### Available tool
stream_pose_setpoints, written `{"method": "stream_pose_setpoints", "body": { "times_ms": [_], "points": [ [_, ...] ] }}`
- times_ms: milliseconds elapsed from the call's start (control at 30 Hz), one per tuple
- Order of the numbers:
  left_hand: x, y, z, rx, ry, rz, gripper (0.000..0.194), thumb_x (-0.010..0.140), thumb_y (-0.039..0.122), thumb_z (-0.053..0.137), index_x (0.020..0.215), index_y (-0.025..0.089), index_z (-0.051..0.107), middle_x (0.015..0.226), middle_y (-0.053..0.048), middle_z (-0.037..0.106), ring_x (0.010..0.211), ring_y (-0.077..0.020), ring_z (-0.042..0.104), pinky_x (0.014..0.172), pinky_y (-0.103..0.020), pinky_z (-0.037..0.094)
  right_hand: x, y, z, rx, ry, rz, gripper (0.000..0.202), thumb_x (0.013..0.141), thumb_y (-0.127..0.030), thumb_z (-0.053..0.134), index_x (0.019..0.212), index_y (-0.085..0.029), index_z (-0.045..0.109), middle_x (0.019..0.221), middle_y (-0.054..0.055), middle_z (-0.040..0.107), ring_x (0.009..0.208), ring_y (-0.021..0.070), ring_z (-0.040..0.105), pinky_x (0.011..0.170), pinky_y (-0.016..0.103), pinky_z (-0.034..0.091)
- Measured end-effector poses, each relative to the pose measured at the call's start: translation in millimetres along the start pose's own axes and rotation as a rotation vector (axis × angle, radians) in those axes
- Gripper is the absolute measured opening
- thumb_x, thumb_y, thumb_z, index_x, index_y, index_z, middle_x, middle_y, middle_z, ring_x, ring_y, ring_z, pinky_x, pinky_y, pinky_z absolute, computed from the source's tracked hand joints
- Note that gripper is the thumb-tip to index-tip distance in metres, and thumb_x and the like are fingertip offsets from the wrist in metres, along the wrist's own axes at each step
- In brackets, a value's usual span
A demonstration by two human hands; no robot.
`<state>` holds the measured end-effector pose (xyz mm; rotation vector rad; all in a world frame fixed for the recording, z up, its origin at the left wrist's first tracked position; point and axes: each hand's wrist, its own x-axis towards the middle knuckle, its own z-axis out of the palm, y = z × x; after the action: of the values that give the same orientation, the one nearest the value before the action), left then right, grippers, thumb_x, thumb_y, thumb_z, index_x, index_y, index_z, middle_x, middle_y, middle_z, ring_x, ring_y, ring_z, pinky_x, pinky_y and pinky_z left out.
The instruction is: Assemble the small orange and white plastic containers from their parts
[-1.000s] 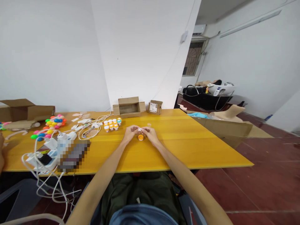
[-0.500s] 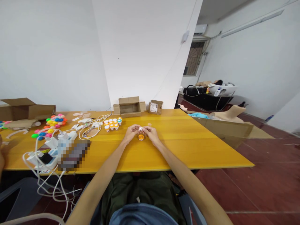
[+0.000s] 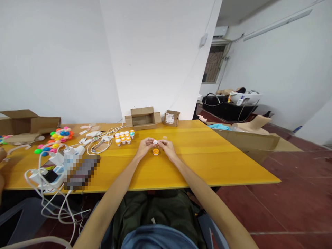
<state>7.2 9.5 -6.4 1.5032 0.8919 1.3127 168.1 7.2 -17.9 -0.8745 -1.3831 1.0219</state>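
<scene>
My left hand (image 3: 145, 146) and my right hand (image 3: 166, 147) meet above the middle of the table, fingertips pinched on opposite sides of a small white piece with dark spots (image 3: 155, 142). Its exact kind is too small to make out. Just below it, on the table, lies a round orange and white cap-like piece (image 3: 155, 151), touched by neither hand. To the left of my hands stands a cluster of small white pieces with orange tops (image 3: 123, 137), one of them with a teal top (image 3: 132, 133).
An open cardboard box (image 3: 143, 118) and a smaller labelled carton (image 3: 171, 118) stand along the wall. White cables (image 3: 100, 148), a power strip (image 3: 70, 154), a blurred-out dark device (image 3: 83, 170) and colourful plastic balls (image 3: 62, 134) lie left. Another person's hand (image 3: 2, 154) shows at the far left.
The spotted white piece has turned slightly between my fingers, its spotted face now plainer. My hands stay in place. The other person's hand has come into view at the far left.
</scene>
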Motion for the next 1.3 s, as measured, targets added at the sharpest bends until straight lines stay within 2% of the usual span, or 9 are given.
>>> {"method": "stream_pose_setpoints", "body": {
  "times_ms": [233, 367, 733, 1300],
  "points": [
    [0.2, 0.2, 0.3, 0.020, -0.012, 0.007, 0.033, 0.058, 0.025, 0.087, 0.084, 0.017, 0.069, 0.086, -0.005, 0.077, 0.086, -0.0204, 0.073, 0.089, -0.037, 0.058, 0.9, 3.5, -1.3, 0.012, 0.018, 0.024, 0.032, 0.066, -0.052, 0.073, 0.071, -0.021, 0.075, 0.072, 0.005, 0.074, 0.065, 0.0187, 0.063, 0.057, 0.028, 0.047],
    [-2.2, 3.4, 1.2, 0.025, -0.017, 0.009, 0.031, 0.062, 0.029, 0.086, 0.084, 0.018, 0.069, 0.088, -0.006, 0.077, 0.087, -0.0205, 0.073, 0.090, -0.037, 0.057, 0.5, 3.1, -1.3, 0.000, 0.008, 0.021, 0.031, 0.067, -0.051, 0.073, 0.071, -0.021, 0.075, 0.072, 0.005, 0.073, 0.066, 0.0189, 0.063, 0.059, 0.029, 0.049],
    [-0.6, -0.5, -0.9, 0.022, -0.021, 0.006, 0.031, 0.064, 0.034, 0.084, 0.087, 0.017, 0.071, 0.087, -0.007, 0.077, 0.084, -0.0213, 0.073, 0.082, -0.036, 0.059, 0.5, 1.3, -2.7, 0.001, -0.067, -0.013, 0.033, 0.070, -0.053, 0.073, 0.072, -0.021, 0.076, 0.073, 0.005, 0.075, 0.070, 0.0190, 0.066, 0.068, 0.031, 0.052],
    [-0.6, 0.0, -2.0, 0.038, -0.024, -0.014, 0.031, 0.065, 0.036, 0.084, 0.088, 0.018, 0.074, 0.092, -0.008, 0.078, 0.086, -0.0228, 0.073, 0.081, -0.036, 0.060, 3.8, 4.1, -6.9, -0.066, -0.099, 0.001, 0.030, 0.069, -0.051, 0.073, 0.066, -0.021, 0.072, 0.063, 0.002, 0.070, 0.061, 0.0175, 0.062, 0.058, 0.029, 0.049]
  ]
}}
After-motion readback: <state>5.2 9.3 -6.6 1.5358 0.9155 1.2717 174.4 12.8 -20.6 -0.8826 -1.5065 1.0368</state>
